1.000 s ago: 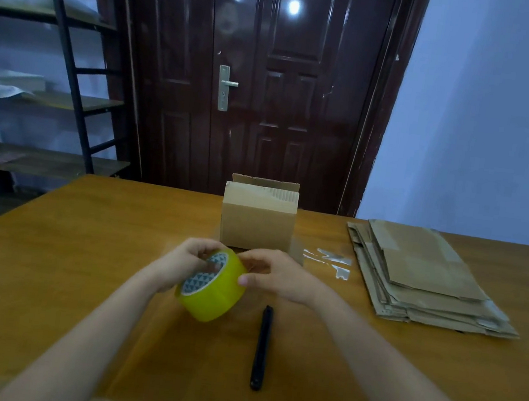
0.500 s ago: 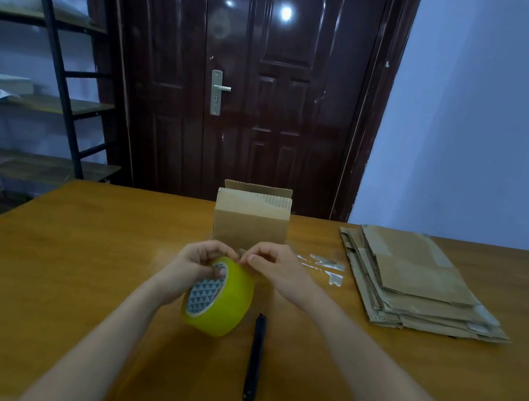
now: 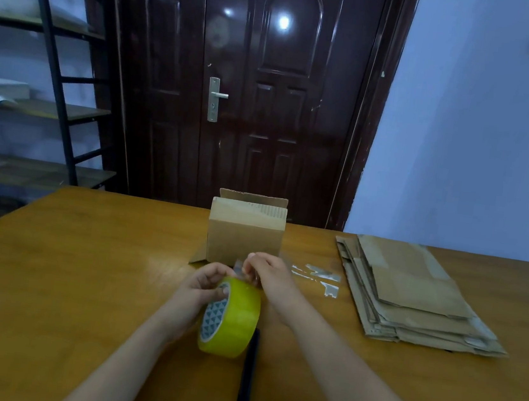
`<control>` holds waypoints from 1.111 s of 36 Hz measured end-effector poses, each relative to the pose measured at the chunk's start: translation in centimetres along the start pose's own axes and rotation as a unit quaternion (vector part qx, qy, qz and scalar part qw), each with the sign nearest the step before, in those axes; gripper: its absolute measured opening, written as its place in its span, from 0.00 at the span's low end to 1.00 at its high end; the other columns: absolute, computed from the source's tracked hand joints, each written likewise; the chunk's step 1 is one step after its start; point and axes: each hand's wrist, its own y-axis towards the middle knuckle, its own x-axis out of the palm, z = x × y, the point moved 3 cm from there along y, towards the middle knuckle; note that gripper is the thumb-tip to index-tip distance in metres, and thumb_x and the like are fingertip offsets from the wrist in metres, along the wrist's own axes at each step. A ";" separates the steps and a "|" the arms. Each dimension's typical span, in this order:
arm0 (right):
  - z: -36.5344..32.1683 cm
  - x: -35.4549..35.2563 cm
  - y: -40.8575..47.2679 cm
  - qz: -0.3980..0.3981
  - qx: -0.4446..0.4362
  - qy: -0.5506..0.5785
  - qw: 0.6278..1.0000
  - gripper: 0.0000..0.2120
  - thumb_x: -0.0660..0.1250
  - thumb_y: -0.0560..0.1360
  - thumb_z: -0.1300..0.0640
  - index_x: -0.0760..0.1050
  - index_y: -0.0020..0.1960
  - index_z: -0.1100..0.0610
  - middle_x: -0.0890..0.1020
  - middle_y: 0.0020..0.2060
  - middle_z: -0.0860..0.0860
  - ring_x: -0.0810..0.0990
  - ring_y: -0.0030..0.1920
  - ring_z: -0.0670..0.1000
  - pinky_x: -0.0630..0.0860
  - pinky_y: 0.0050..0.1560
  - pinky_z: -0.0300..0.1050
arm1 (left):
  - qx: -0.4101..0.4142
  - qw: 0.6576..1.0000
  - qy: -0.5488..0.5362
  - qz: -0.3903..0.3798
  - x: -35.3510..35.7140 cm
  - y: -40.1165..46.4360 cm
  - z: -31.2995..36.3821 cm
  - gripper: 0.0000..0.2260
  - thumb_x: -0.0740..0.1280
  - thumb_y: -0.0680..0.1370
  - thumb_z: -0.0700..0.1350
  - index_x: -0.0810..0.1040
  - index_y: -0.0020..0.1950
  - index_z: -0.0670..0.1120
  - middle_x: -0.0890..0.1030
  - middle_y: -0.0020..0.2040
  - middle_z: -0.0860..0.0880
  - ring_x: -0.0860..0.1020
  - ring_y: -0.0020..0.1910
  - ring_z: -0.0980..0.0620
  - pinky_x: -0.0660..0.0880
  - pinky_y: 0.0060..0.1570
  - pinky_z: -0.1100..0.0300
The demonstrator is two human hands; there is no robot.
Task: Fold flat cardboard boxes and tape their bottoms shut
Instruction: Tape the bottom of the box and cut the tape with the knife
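A yellow tape roll (image 3: 235, 320) stands on edge above the wooden table (image 3: 64, 275), held by my left hand (image 3: 199, 287) around its left side. My right hand (image 3: 269, 276) pinches the clear free end of the tape (image 3: 240, 268) just above the roll. Behind my hands stands a folded cardboard box (image 3: 245, 238) with flaps showing at its top and bottom left. A stack of flat cardboard boxes (image 3: 412, 291) lies at the right.
A black pen-like cutter (image 3: 247, 378) lies on the table below the roll. A few clear tape scraps (image 3: 321, 279) stick to the table between the box and the stack. A dark door and metal shelving (image 3: 50, 90) stand beyond the table.
My left hand has turned the roll more upright. My right hand's fingers have lifted the tape end off the top of the roll.
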 end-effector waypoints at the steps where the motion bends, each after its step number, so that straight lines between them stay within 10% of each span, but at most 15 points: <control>1: 0.1 0.1 0.1 -0.004 0.003 -0.004 1.000 0.18 0.56 0.81 0.56 0.71 0.34 0.54 0.71 0.30 0.48 0.68 0.32 0.45 0.65 0.34 0.37 | -0.001 1.000 -0.003 -0.001 0.0 0.0 -0.1 0.23 0.79 0.64 0.49 0.77 0.52 0.39 0.79 0.51 0.38 0.79 0.45 0.42 0.77 0.44 0.51; 11: -0.7 0.5 0.2 -0.046 -0.007 -0.031 0.998 0.17 0.55 0.81 0.55 0.70 0.35 0.53 0.71 0.31 0.47 0.68 0.33 0.46 0.65 0.39 0.40 | -0.001 0.992 0.129 -0.004 0.3 0.1 3.0 0.18 0.64 0.68 0.58 0.81 0.46 0.46 0.82 0.49 0.44 0.80 0.47 0.49 0.76 0.47 0.59; 15: -1.7 0.9 0.3 -0.072 -0.027 -0.053 0.996 0.16 0.54 0.81 0.55 0.70 0.35 0.54 0.70 0.31 0.48 0.68 0.34 0.46 0.65 0.39 0.41 | 0.000 0.967 0.256 -0.010 0.4 1.1 4.6 0.08 0.68 0.76 0.42 0.75 0.45 0.36 0.78 0.38 0.50 0.77 0.39 0.58 0.72 0.45 0.63; 22: -2.2 1.0 0.6 -0.019 -0.077 -0.125 0.989 0.16 0.57 0.80 0.53 0.73 0.35 0.55 0.75 0.31 0.47 0.72 0.34 0.46 0.69 0.40 0.44 | -0.005 0.941 0.337 0.025 0.0 2.0 5.4 0.10 0.69 0.76 0.44 0.74 0.37 0.41 0.74 0.34 0.46 0.72 0.34 0.53 0.70 0.37 0.60; 28: -1.5 0.0 0.5 0.002 -0.034 -0.061 0.998 0.17 0.56 0.81 0.48 0.71 0.66 0.54 0.81 0.49 0.49 0.79 0.48 0.45 0.76 0.55 0.45 | 0.019 0.945 0.322 0.055 0.3 1.8 5.5 0.12 0.66 0.78 0.40 0.71 0.35 0.43 0.81 0.34 0.48 0.73 0.29 0.62 0.68 0.32 0.69; 40: 0.0 -0.3 -2.6 -0.167 0.006 -0.060 0.984 0.23 0.66 0.73 0.40 0.74 0.58 0.57 0.78 0.50 0.50 0.76 0.48 0.45 0.73 0.50 0.39 | 0.106 0.939 0.184 0.270 -0.1 1.0 5.5 0.14 0.66 0.78 0.44 0.80 0.33 0.41 0.80 0.32 0.46 0.75 0.35 0.50 0.72 0.40 0.50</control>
